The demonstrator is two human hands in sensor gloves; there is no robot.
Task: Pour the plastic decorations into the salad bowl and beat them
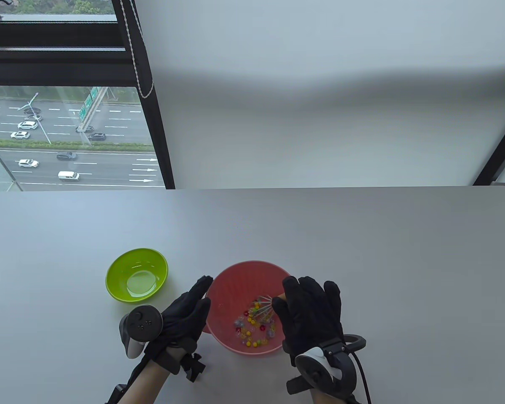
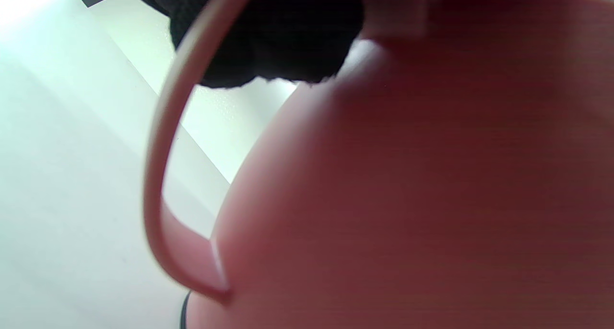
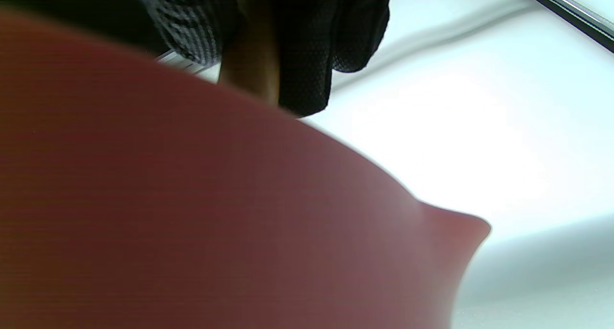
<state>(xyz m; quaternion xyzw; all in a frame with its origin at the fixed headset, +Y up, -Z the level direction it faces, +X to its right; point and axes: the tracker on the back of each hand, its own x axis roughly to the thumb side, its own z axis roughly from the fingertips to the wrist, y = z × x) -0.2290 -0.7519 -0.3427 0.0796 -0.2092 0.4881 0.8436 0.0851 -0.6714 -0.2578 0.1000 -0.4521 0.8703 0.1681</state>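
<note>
The red salad bowl [image 1: 231,277] stands near the table's front edge, holding several small coloured plastic decorations [image 1: 250,330]. A wire whisk [image 1: 263,309] dips into them. My right hand [image 1: 307,311] is over the bowl's right side, fingers curled round the whisk's brownish handle [image 3: 252,65]. My left hand [image 1: 189,307] lies flat against the bowl's left wall, fingers straight. Up close the bowl's red wall [image 2: 407,175] fills the left wrist view, with its thin loop handle [image 2: 163,142] and my fingertips [image 2: 268,36] above. The right wrist view shows the bowl [image 3: 192,214] and its spout.
A green bowl [image 1: 118,290] sits to the left of the red one, with nothing coloured visible in it. The grey table [image 1: 362,252] stretches behind and to the right. A window and a white blind stand beyond the far edge.
</note>
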